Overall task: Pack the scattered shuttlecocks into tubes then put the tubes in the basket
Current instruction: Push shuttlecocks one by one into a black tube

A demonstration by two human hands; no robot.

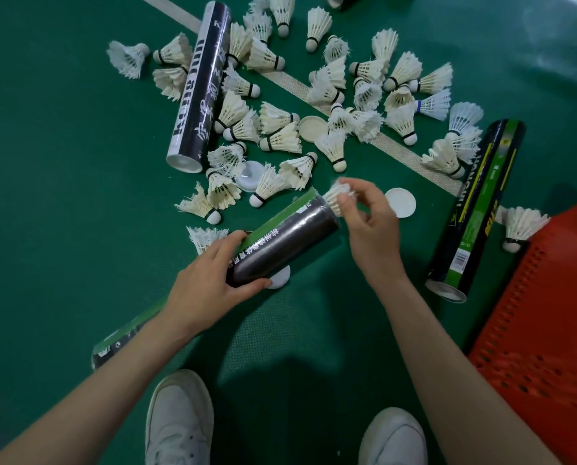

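Curled round the black-and-green cardboard tube [287,236], my left hand [213,283] holds it over the green court floor [45,162], while my right hand [371,226] pinches a white feather shuttlecock [334,193] at its mouth. The tube's long axis slants from near-left to far-right, open end facing the white boundary line [397,152]; the red perforated plastic basket [548,313] sits at my right

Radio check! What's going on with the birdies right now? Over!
Left hand grips tube. Right hand pinches shuttlecock at tube's open mouth. Nothing blocking; many loose shuttlecocks on the floor.
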